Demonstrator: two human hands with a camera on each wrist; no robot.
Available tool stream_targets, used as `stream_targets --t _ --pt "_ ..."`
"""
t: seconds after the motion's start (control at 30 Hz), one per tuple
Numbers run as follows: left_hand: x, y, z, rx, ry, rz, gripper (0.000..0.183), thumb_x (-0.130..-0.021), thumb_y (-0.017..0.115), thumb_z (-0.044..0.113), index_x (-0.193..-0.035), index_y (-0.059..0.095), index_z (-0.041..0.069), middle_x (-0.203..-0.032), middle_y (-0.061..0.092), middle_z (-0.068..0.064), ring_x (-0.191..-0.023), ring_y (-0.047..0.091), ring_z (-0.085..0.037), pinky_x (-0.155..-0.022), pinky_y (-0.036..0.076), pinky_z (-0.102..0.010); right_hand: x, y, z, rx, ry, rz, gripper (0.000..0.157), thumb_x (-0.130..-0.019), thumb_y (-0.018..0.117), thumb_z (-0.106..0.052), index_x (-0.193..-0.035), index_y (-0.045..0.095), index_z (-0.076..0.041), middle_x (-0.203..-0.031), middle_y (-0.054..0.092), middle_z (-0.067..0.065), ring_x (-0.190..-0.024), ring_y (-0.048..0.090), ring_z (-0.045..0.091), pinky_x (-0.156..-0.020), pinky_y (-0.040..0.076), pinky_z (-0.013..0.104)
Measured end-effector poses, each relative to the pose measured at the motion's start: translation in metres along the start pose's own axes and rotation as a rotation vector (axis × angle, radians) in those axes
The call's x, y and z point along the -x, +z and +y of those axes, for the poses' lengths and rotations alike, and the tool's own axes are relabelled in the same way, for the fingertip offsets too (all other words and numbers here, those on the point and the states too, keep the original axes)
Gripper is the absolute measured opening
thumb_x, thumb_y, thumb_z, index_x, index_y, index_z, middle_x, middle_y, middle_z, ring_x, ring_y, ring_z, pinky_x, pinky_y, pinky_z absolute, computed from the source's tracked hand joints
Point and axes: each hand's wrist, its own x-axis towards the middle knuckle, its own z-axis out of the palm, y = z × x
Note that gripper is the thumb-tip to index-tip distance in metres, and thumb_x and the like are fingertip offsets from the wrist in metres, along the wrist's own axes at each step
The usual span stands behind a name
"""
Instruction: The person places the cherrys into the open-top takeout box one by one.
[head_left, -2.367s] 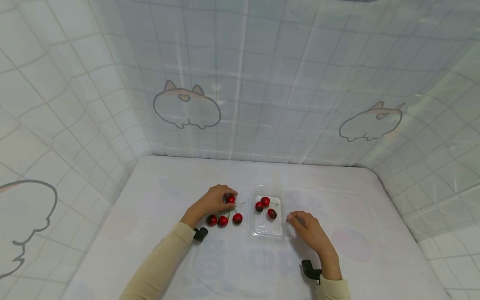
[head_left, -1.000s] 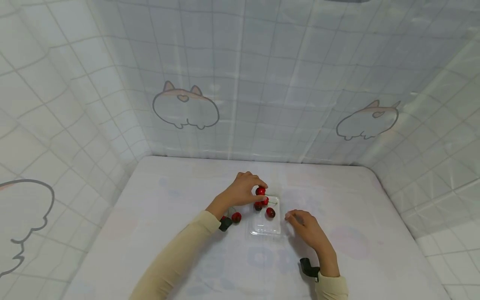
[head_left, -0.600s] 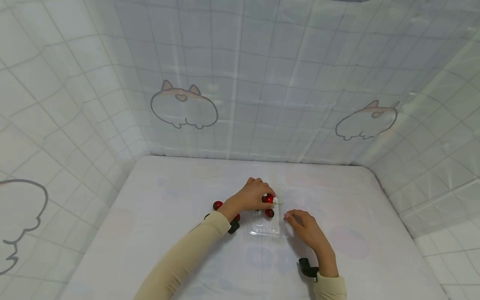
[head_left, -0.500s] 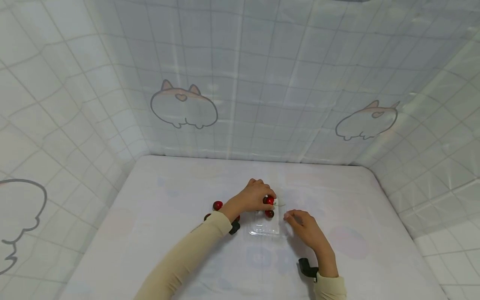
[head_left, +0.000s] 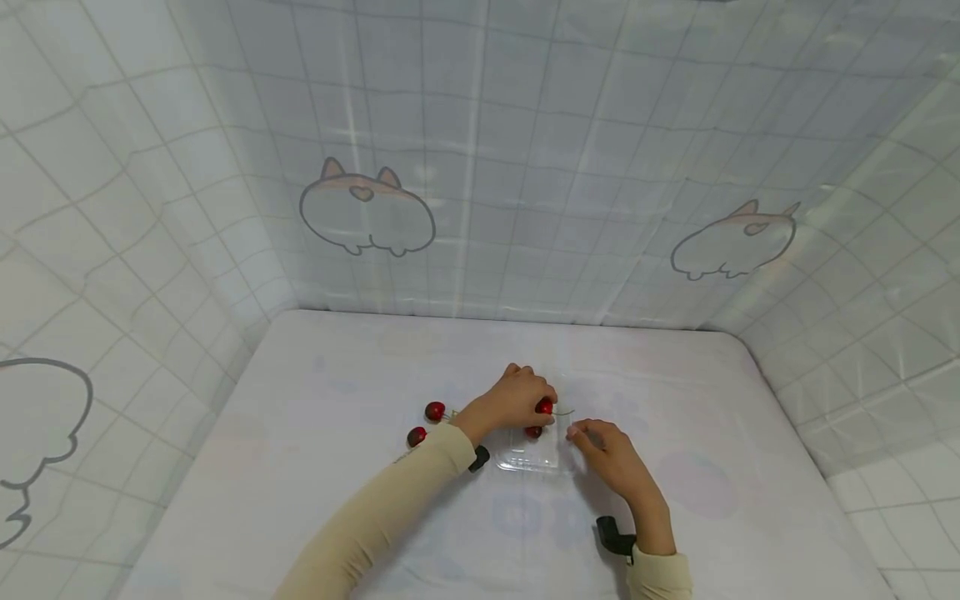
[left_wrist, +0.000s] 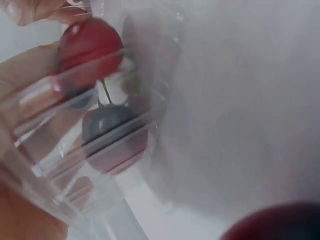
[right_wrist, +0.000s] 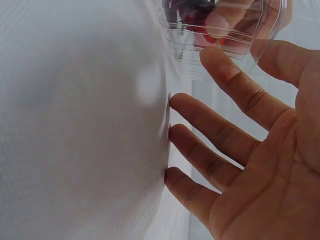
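Observation:
My left hand (head_left: pixel 517 397) reaches over a clear plastic container (head_left: pixel 517 462), pinching a red cherry (head_left: pixel 545 406) with a green stem. A second cherry (head_left: pixel 533 432) lies in the container just below the fingers; the hand hides part of the inside. Through the plastic wall, the left wrist view shows one red cherry (left_wrist: pixel 92 47) near the fingers and a darker cherry (left_wrist: pixel 112 135) beside it. Thumb and index finger of my right hand (head_left: pixel 618 467) lightly pinch the container's right rim. The right wrist view shows the other fingers (right_wrist: pixel 215 127) spread, their tips against the tablecloth.
Two cherries, an upper one (head_left: pixel 435 411) and a lower one (head_left: pixel 417 436), lie on the white tablecloth (head_left: pixel 360 358) left of the container; the left forearm covers the area beside them. Black wrist cameras, one on the right wrist (head_left: pixel 615 536), sit close to the table. Tile-patterned sheeting (head_left: pixel 510 208) surrounds the table.
My left hand has carried a cherry rightward from the group on the cloth to over the container, then lowered it slightly. The right hand has stayed at the container's edge.

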Motion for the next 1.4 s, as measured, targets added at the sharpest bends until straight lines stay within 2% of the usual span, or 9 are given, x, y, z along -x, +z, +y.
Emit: stream_targets --t 0.17,0.37,0.5,0.7,0.87,1.1,1.4 --pt "-0.001 0.005 0.003 -0.018 -0.017 -0.026 0.029 -0.092 0.073 0.040 -0.116 0.075 0.024 -0.107 0.070 0.010 -0.098 0.056 -0.015 -0.098 0.037 -0.041 0.000 0.001 0.003 -0.003 -0.018 0.007 0.034 -0.101 0.061 -0.041 -0.110 0.072 -0.011 -0.126 0.063 0.013 -0.129 0.049 0.036 -0.106 0.036 0.059" --pt "0.004 0.004 0.005 -0.008 -0.011 -0.014 0.030 -0.092 0.072 0.040 -0.118 0.074 0.024 -0.109 0.069 0.009 -0.100 0.056 -0.015 -0.098 0.037 -0.041 0.000 0.002 0.003 0.006 -0.012 0.001 0.037 -0.101 0.060 -0.043 -0.113 0.072 -0.010 -0.128 0.063 0.013 -0.131 0.049 0.036 -0.107 0.036 0.059" --pt "0.010 -0.002 0.001 0.064 0.001 0.016 0.033 -0.093 0.072 0.040 -0.122 0.073 0.023 -0.108 0.068 0.007 -0.098 0.054 -0.014 -0.097 0.037 -0.040 0.001 0.001 0.003 0.008 -0.018 -0.005 0.036 -0.102 0.059 -0.042 -0.113 0.072 -0.010 -0.128 0.063 0.012 -0.131 0.049 0.036 -0.107 0.035 0.059" --pt "0.020 -0.017 -0.011 0.171 -0.029 0.034 0.037 -0.095 0.070 0.040 -0.128 0.070 0.022 -0.120 0.068 0.005 -0.108 0.055 -0.017 -0.102 0.037 -0.042 0.002 0.001 0.002 0.029 -0.018 0.003 0.036 -0.102 0.058 -0.041 -0.114 0.072 -0.010 -0.128 0.063 0.013 -0.130 0.049 0.037 -0.107 0.036 0.060" --pt "0.032 -0.027 -0.022 0.224 -0.034 0.079 0.040 -0.096 0.070 0.038 -0.131 0.068 0.018 -0.122 0.068 0.002 -0.111 0.054 -0.019 -0.102 0.037 -0.043 0.002 0.001 0.000 0.032 -0.006 0.002 0.038 -0.102 0.058 -0.042 -0.115 0.072 -0.009 -0.128 0.063 0.013 -0.130 0.049 0.037 -0.107 0.036 0.059" --pt "0.054 -0.041 -0.036 0.298 -0.056 0.153 0.038 -0.095 0.071 0.036 -0.130 0.067 0.021 -0.128 0.065 -0.001 -0.118 0.053 -0.022 -0.103 0.036 -0.046 0.002 0.000 -0.002 0.043 0.001 -0.011 0.038 -0.103 0.058 -0.041 -0.116 0.071 -0.008 -0.128 0.063 0.013 -0.131 0.048 0.038 -0.108 0.035 0.060" --pt "0.082 -0.054 -0.058 0.351 -0.128 0.143 0.050 -0.095 0.069 0.045 -0.139 0.060 0.023 -0.141 0.057 0.003 -0.134 0.047 -0.023 -0.114 0.027 -0.053 0.001 -0.002 -0.005 0.035 -0.002 -0.018 0.038 -0.103 0.057 -0.039 -0.118 0.070 -0.007 -0.130 0.062 0.015 -0.132 0.047 0.039 -0.108 0.035 0.061"
